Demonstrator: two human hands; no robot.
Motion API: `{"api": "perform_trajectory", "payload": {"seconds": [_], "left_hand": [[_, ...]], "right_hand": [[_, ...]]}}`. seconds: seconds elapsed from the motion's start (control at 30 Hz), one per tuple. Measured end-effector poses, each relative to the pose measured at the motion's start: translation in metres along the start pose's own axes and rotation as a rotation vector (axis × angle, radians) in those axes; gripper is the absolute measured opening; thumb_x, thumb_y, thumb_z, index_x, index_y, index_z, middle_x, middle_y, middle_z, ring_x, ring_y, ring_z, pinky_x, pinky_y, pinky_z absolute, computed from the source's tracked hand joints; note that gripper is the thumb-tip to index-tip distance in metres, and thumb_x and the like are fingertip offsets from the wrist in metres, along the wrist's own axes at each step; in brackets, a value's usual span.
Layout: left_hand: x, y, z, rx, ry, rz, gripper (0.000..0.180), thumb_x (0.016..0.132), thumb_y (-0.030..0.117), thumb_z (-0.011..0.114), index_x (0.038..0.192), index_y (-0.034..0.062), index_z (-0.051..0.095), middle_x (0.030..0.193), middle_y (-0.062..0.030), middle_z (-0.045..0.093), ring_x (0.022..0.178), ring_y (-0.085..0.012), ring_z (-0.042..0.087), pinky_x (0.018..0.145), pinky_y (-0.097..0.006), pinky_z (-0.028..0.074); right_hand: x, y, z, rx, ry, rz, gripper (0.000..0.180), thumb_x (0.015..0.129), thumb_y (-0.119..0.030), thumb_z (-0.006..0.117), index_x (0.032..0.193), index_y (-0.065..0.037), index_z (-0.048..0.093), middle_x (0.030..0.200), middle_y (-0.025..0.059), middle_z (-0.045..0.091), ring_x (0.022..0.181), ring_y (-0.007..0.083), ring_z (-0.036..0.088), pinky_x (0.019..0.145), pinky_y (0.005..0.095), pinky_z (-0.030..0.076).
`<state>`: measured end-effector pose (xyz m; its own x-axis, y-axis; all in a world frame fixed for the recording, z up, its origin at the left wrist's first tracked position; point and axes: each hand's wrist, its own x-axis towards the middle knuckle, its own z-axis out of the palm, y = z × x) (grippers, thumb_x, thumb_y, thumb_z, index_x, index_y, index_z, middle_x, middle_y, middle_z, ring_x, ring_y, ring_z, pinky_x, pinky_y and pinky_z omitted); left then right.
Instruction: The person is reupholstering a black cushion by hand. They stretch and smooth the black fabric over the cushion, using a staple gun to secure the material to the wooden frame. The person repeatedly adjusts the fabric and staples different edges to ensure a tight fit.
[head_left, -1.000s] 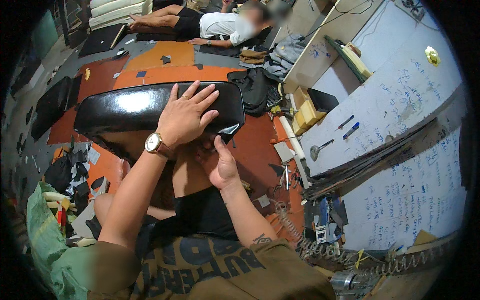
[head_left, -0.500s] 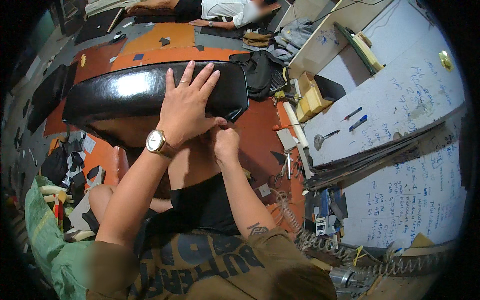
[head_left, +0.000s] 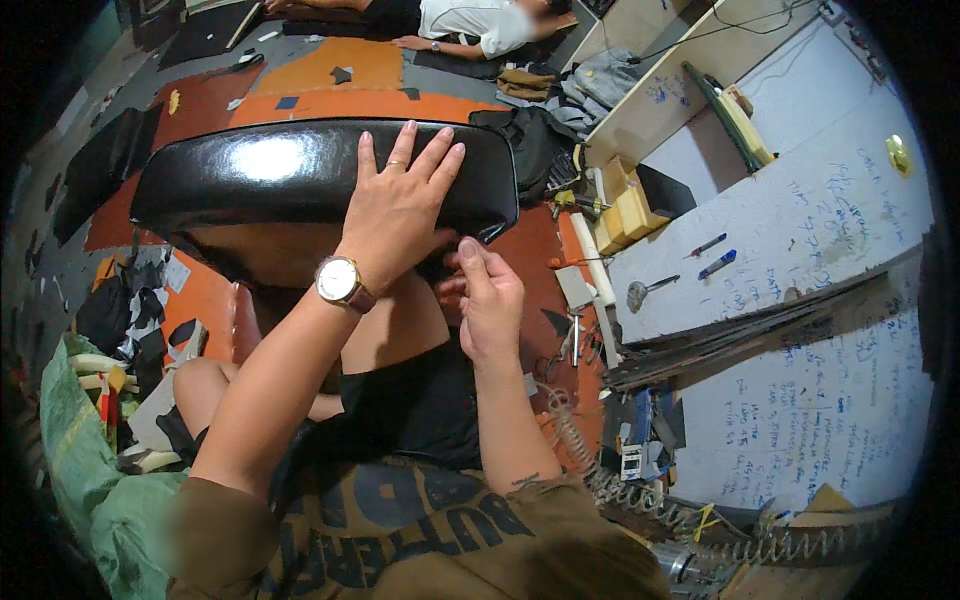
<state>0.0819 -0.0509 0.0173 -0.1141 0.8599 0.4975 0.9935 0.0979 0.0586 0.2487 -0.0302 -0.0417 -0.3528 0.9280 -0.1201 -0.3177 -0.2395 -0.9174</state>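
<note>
While the person sits on the orange floor [head_left: 330, 105] with legs folded, a long glossy black padded seat cover [head_left: 290, 180] rests across the lap, its far edge curving toward the room.

- Left hand [head_left: 400, 215]: flat on top of the cover near its right end, fingers spread, palm pressing down. Open grip, closed around nothing. Wristwatch [head_left: 340, 282] on that wrist, ring on one finger.
- Right hand [head_left: 488, 300]: just below the cover's right corner, fingertips pinched together at the underside edge. It looks like a pinch on the cover's loose edge, though the contact itself is hidden by the left hand.
- To the right: a white board [head_left: 800, 230] carrying a small hammer [head_left: 645, 292] and two blue markers [head_left: 718, 263]; yellow foam blocks [head_left: 625, 205] beside it; a coiled air hose [head_left: 580, 450] near the right knee.
- Far side: another person lies on the floor; green sack [head_left: 80, 450] at lower left.

Risks, as judged: the vinyl is slick, so the flat palm could skid and let the cover slide off the lap. A pinch on so thin an edge may slip, leaving the material slack or wrinkled at the corner. The hose coil by the elbow could snag the right arm.
</note>
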Motion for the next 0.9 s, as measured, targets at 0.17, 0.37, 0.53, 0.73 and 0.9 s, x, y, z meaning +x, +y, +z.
{"api": "perform_trajectory", "payload": {"seconds": [0.17,0.37,0.53,0.73,0.9], "left_hand": [[0.002,-0.003,0.01,0.06,0.05,0.01,0.095,0.079,0.04,0.089,0.162,0.0158,0.05,0.173,-0.0047,0.043,0.159,-0.0375,0.038,0.124,-0.074,0.029],[0.002,-0.007,0.017,0.066,0.085,0.019,0.084,0.085,0.031,0.084,0.161,0.0161,0.051,0.173,-0.0034,0.042,0.161,-0.0358,0.037,0.124,-0.075,0.028],[-0.002,-0.004,0.011,0.079,0.058,0.063,0.085,0.085,0.029,0.084,0.162,0.0247,0.05,0.174,-0.0022,0.041,0.161,-0.0338,0.037,0.123,-0.077,0.027],[-0.004,-0.007,0.01,0.038,0.064,0.071,0.081,0.087,0.034,0.084,0.161,0.0367,0.051,0.173,-0.0019,0.043,0.16,-0.0347,0.038,0.123,-0.079,0.026],[-0.003,-0.005,0.008,0.006,0.073,0.097,0.081,0.087,0.031,0.084,0.16,0.0361,0.051,0.172,-0.0013,0.044,0.16,-0.0329,0.039,0.124,-0.076,0.027]], "right_hand": [[0.007,-0.019,0.02,0.053,0.04,0.171,0.041,0.1,-0.04,0.082,0.113,-0.002,0.073,0.101,0.0091,0.077,0.07,0.0156,0.071,0.058,0.0279,0.055],[0.014,0.0,0.029,0.127,0.1,-0.01,0.038,0.1,-0.04,0.081,0.104,-0.004,0.072,0.091,0.0071,0.075,0.066,0.0147,0.069,0.055,0.0281,0.051],[0.017,0.012,0.024,0.296,0.174,-0.05,0.036,0.104,-0.04,0.075,0.102,-0.005,0.068,0.095,0.0076,0.074,0.062,0.0156,0.067,0.055,0.0303,0.052],[0.011,-0.016,0.034,-0.249,0.123,-0.039,0.047,0.103,-0.048,0.075,0.091,-0.003,0.071,0.074,0.0022,0.067,0.06,0.012,0.064,0.054,0.0291,0.052],[0.023,-0.006,0.016,-0.112,0.085,-0.158,0.036,0.105,-0.034,0.072,0.088,-0.002,0.071,0.074,0.004,0.068,0.058,0.0113,0.062,0.054,0.0279,0.051]]}}
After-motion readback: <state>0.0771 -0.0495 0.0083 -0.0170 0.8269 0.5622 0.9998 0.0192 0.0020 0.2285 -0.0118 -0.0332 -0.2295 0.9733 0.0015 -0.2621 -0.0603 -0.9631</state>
